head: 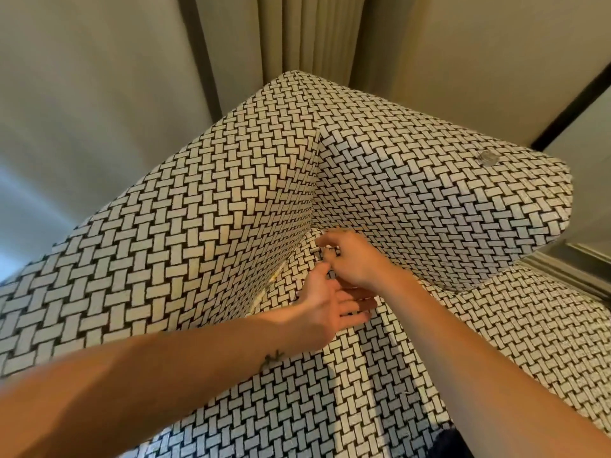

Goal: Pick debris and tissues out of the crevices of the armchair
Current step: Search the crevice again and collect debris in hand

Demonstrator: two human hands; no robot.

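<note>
Left hand (pixel 325 304): fingers spread, holding nothing (palm up).
Right hand (pixel 350 256): fingertips pinched; contents unclear.
Armchair (pixel 198 206): basket-weave upholstery.

both hands (pixel 334 285) at the back corner crevice of a woven-pattern armchair (pixel 185 226)

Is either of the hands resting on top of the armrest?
No: both the left hand and right hand are low in the corner crevice of the armchair, well below its top.
</note>
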